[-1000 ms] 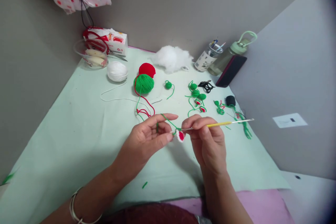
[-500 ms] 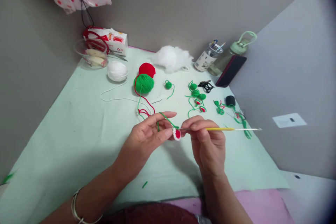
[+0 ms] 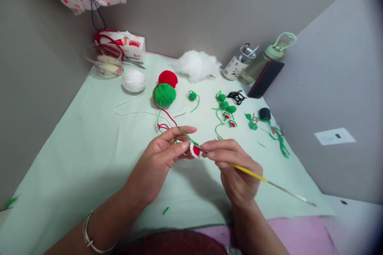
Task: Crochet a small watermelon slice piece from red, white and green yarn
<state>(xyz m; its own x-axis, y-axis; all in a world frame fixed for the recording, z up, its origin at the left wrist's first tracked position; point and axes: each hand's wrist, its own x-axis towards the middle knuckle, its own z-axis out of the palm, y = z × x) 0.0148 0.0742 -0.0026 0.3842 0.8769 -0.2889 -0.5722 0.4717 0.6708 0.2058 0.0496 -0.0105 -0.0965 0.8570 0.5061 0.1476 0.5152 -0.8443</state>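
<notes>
My left hand (image 3: 164,151) pinches a small crocheted piece (image 3: 195,150), red in the middle with a white rim and green along its top. Green yarn (image 3: 186,134) runs over my left index finger down to the piece. My right hand (image 3: 236,167) is closed around a crochet hook (image 3: 249,173) with a yellow grip. The hook's near tip meets the green edge of the piece; its other metal end slants down to the right. Behind my left hand lie a green yarn ball (image 3: 164,95) and a red yarn ball (image 3: 168,79).
A white yarn ball (image 3: 133,80), white stuffing (image 3: 197,65) and a plastic tub (image 3: 103,63) lie toward the back. Several small green crocheted pieces (image 3: 224,105) sit beside a black claw clip (image 3: 236,97). At the right stand a pen cup (image 3: 236,67), a bottle (image 3: 271,53) and a phone (image 3: 265,79).
The crochet hook has tilted, its far end swinging down toward me as my right hand turned. Both the crocheted piece and my left hand have shifted slightly left.
</notes>
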